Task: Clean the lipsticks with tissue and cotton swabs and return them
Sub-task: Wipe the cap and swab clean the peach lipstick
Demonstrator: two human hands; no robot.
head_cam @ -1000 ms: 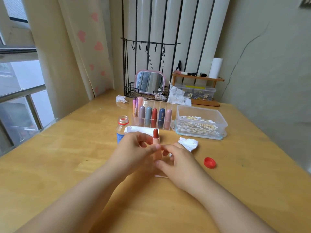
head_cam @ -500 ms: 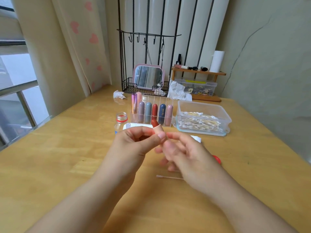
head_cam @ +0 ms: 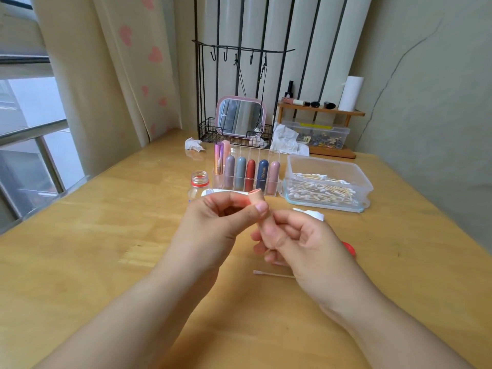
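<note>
Hands meet above the bench's middle: left hand (head_cam: 218,222) pinches a peach lipstick (head_cam: 257,199) near its top, right hand (head_cam: 300,239) curls round its base. A cotton swab (head_cam: 271,274) lies on bare wood (head_cam: 80,249) beneath. Farther back stand the lipstick rack (head_cam: 246,174) and swab box (head_cam: 328,182); a window lies past the left edge. Writing on the tubes is unreadable.

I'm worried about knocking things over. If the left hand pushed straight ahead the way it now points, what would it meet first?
Probably the white tube lying just beyond the left hand, then the clear lipstick rack. Depth is hard to judge from this one view.
</note>
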